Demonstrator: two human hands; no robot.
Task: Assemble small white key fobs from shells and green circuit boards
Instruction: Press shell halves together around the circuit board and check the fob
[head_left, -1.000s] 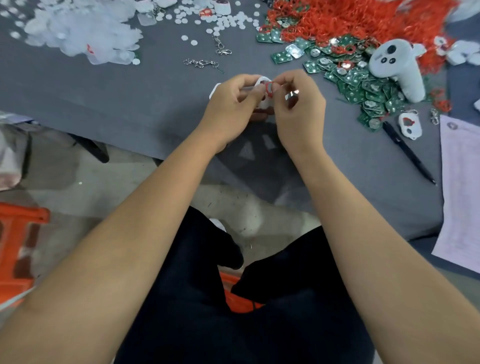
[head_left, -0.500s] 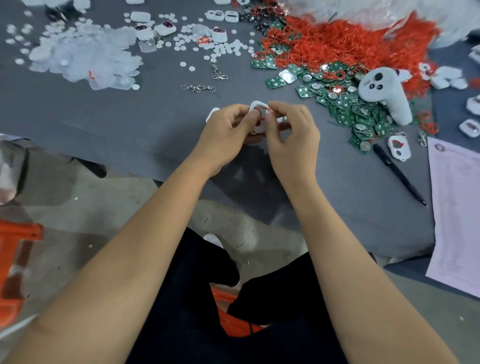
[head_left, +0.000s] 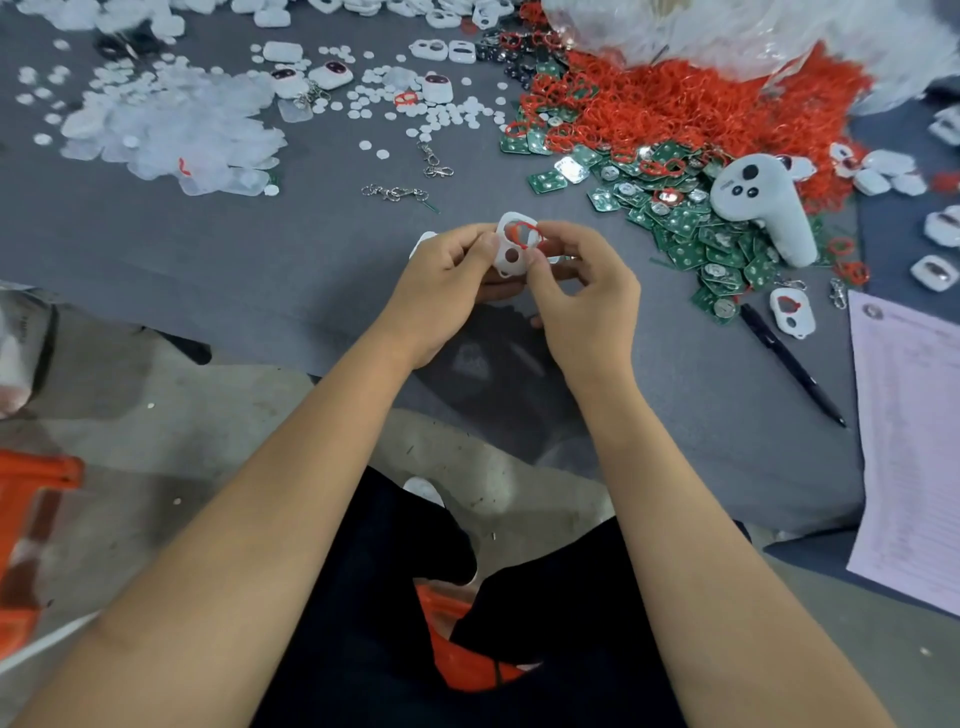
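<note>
White shell (head_left: 511, 254) with red ring (head_left: 525, 235) being held above grey table (head_left: 260, 249); left hand (head_left: 447, 291) pinching its left edge, right hand (head_left: 582, 291) pinching right edge.

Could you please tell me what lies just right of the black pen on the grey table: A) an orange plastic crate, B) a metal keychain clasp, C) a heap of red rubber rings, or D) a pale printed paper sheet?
D: the pale printed paper sheet lies on the grey table just right of the black pen.
</note>
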